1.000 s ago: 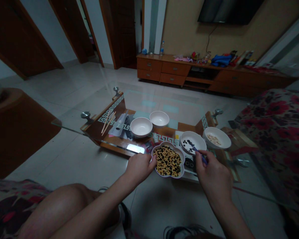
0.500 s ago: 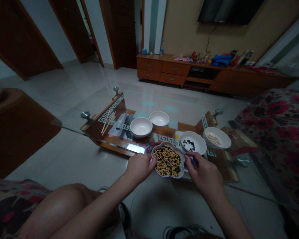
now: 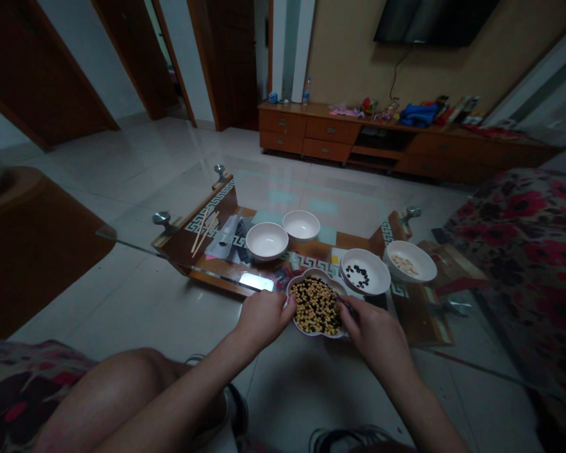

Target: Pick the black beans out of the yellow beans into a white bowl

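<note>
A flower-shaped bowl (image 3: pixel 303 328) full of mixed yellow and black beans (image 3: pixel 316 307) sits at the near edge of the glass table. My left hand (image 3: pixel 263 316) grips its left rim, thumb over the edge. In my closed right hand (image 3: pixel 375 328) is a slim dark tool that looks like a pair of tweezers (image 3: pixel 346 302); its tip is at the beans on the bowl's right side. Just beyond that hand, a white bowl (image 3: pixel 380 277) holds several black beans (image 3: pixel 357 275). Farther right, another white bowl (image 3: pixel 422 267) contains pale, flat pieces (image 3: pixel 404 264).
Two white bowls (image 3: pixel 267 241) with nothing in them stand at the table's middle. Chopsticks (image 3: pixel 204 234) appear at the left, by a plastic bag (image 3: pixel 225 239). A lit phone screen (image 3: pixel 256 281) shows near the front edge of the glass table (image 3: pixel 136 220).
My right hand has moved slightly left and down, bringing the tweezers' tip from the bowl's right rim in over the beans. My left hand stays on the rim.
</note>
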`<state>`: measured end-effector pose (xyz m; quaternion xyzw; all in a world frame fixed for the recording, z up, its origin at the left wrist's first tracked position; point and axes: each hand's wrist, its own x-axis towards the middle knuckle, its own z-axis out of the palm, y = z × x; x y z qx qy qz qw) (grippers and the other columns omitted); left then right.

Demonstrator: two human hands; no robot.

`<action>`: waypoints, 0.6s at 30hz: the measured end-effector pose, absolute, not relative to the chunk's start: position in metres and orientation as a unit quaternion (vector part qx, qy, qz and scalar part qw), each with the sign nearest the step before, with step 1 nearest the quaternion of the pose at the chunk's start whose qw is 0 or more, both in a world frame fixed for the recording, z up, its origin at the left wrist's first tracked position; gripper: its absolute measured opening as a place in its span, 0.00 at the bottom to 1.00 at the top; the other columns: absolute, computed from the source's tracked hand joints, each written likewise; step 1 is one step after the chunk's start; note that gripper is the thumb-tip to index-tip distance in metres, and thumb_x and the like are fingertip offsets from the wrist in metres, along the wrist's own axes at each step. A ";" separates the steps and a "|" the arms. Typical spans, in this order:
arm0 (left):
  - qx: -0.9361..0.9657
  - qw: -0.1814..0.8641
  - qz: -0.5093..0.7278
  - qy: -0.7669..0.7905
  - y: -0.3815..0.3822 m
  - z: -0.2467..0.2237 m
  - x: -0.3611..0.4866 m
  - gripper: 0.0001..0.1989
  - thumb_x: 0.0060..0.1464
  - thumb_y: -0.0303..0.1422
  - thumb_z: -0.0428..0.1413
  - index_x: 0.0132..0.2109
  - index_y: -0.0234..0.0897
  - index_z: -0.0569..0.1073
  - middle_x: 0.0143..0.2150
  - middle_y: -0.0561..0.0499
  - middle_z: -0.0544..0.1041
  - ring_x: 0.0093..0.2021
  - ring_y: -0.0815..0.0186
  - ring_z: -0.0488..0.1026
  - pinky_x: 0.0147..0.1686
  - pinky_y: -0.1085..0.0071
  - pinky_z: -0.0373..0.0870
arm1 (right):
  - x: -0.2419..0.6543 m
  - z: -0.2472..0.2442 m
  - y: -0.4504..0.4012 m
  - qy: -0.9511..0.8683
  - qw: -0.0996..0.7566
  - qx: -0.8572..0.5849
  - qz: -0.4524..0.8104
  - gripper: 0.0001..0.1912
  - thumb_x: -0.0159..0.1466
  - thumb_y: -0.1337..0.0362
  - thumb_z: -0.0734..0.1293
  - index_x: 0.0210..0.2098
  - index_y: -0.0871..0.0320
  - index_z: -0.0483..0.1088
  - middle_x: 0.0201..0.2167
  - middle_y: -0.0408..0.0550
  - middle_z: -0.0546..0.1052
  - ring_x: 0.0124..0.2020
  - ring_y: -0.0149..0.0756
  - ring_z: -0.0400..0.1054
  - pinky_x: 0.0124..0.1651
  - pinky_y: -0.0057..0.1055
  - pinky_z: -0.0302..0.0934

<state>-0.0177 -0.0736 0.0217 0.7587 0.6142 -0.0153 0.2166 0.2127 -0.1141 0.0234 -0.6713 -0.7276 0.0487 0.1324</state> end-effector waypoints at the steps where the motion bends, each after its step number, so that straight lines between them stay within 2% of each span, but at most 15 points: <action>1: 0.759 0.217 -0.016 0.614 -0.073 0.022 -0.018 0.31 0.70 0.48 0.39 0.39 0.39 0.84 0.35 0.43 0.83 0.37 0.57 0.80 0.36 0.67 0.68 | 0.211 0.023 -0.115 -0.740 0.136 -0.656 0.060 0.18 0.71 0.59 0.59 0.47 0.54 0.80 0.39 0.52 0.85 0.36 0.41 0.79 0.38 0.33 0.68; 3: 0.759 0.216 -0.015 0.614 -0.073 0.021 -0.018 0.32 0.70 0.48 0.39 0.39 0.39 0.84 0.35 0.43 0.83 0.37 0.56 0.80 0.36 0.67 0.68 | 0.208 0.023 -0.116 -0.763 0.146 -0.624 0.080 0.18 0.71 0.59 0.59 0.48 0.54 0.80 0.42 0.52 0.84 0.38 0.41 0.79 0.42 0.35 0.69; 6: 0.758 0.217 -0.016 0.615 -0.073 0.020 -0.018 0.32 0.70 0.48 0.38 0.39 0.39 0.84 0.36 0.43 0.83 0.38 0.56 0.80 0.37 0.67 0.69 | 0.205 0.023 -0.117 -0.777 0.162 -0.601 0.095 0.18 0.71 0.59 0.59 0.48 0.54 0.80 0.42 0.52 0.84 0.38 0.40 0.79 0.43 0.35 0.70; 12: 0.758 0.219 -0.015 0.614 -0.073 0.020 -0.019 0.32 0.70 0.49 0.38 0.40 0.40 0.84 0.36 0.42 0.83 0.38 0.57 0.80 0.38 0.67 0.69 | 0.212 0.026 -0.116 -0.734 0.173 -0.653 0.063 0.17 0.69 0.57 0.60 0.44 0.54 0.79 0.34 0.50 0.84 0.31 0.39 0.78 0.34 0.32 0.66; 18: 0.757 0.215 -0.015 0.616 -0.073 0.021 -0.019 0.32 0.70 0.49 0.38 0.39 0.39 0.84 0.36 0.42 0.83 0.37 0.56 0.80 0.37 0.67 0.69 | 0.212 0.032 -0.115 -0.700 0.152 -0.695 0.062 0.17 0.68 0.54 0.60 0.41 0.53 0.79 0.31 0.48 0.83 0.31 0.41 0.78 0.31 0.31 0.62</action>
